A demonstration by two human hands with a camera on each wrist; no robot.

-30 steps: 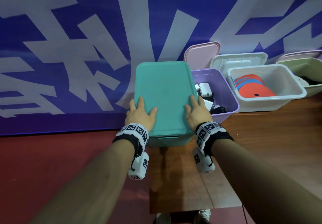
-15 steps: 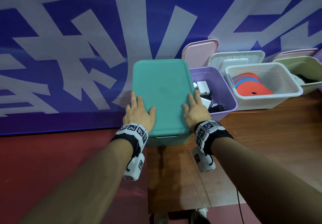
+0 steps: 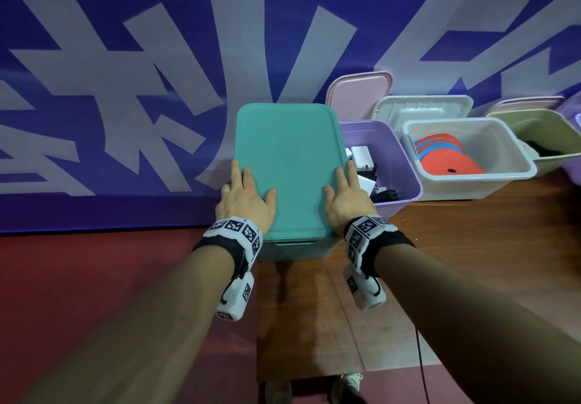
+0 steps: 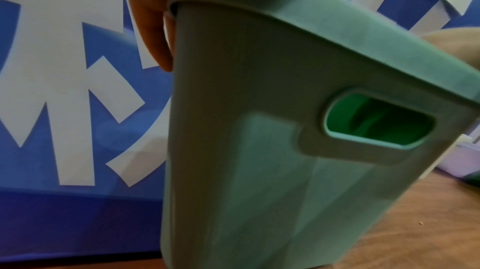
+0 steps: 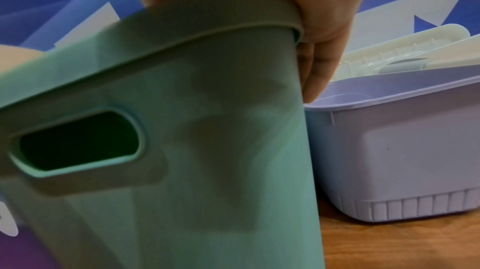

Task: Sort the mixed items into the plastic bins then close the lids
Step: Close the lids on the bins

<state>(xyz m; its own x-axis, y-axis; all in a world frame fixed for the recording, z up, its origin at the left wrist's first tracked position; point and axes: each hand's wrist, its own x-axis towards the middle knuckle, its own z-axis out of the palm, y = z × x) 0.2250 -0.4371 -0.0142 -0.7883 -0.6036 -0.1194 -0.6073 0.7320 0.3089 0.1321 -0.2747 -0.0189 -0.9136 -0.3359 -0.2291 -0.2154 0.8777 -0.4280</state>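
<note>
A teal bin (image 3: 295,251) stands at the table's left end with its teal lid (image 3: 287,158) lying flat on top. My left hand (image 3: 243,196) presses on the lid's near left edge, its fingers (image 3: 246,177) straight and its outer fingers over the side. My right hand (image 3: 345,196) presses on the near right edge in the same way. In the left wrist view a finger (image 4: 153,43) hangs beside the teal bin's (image 4: 259,150) corner. In the right wrist view fingers (image 5: 322,58) lie down past the lid rim (image 5: 207,18).
Right of the teal bin stands an open purple bin (image 3: 396,205) with white chargers (image 3: 361,155). Then come a white bin (image 3: 471,183) holding red and blue discs (image 3: 449,161) and an olive bin (image 3: 550,130). A pink lid (image 3: 358,92) and a white lid (image 3: 421,106) lean on the wall behind.
Both hands have slid a little farther along the teal lid and still press on it. The lid and bin have not moved.
</note>
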